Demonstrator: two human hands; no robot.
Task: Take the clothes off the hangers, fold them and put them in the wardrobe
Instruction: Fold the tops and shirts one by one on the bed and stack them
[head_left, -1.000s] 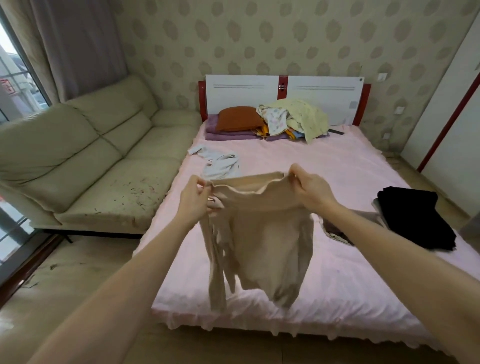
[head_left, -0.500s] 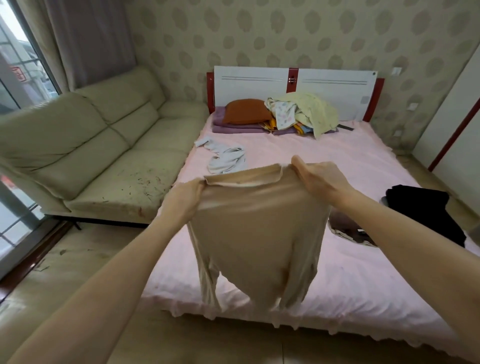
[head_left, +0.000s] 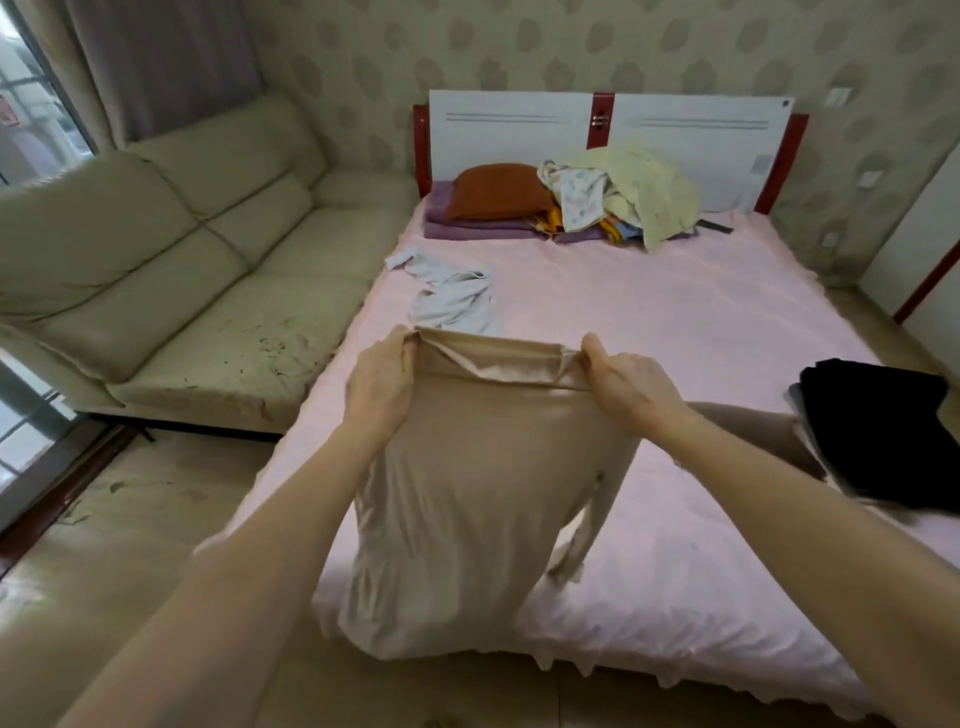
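Observation:
A beige long-sleeved top (head_left: 467, 493) hangs spread out in front of me over the near edge of the pink bed (head_left: 675, 322). My left hand (head_left: 379, 384) grips its upper left corner and my right hand (head_left: 628, 384) grips its upper right corner, holding the top edge taut. One sleeve dangles at the right side of the garment. A light grey garment (head_left: 452, 296) lies crumpled on the bed beyond it. Folded dark clothes (head_left: 883, 431) sit stacked at the bed's right edge.
A heap of yellow and patterned clothes (head_left: 623, 192) and an orange pillow (head_left: 493, 189) lie by the white headboard (head_left: 519, 135). A cream sofa (head_left: 182, 249) stands left of the bed. A white door panel with red trim (head_left: 930, 270) is at the far right.
Both hands have spread apart and pulled the beige top wide and flat. The garment has dropped lower towards the bed's near edge.

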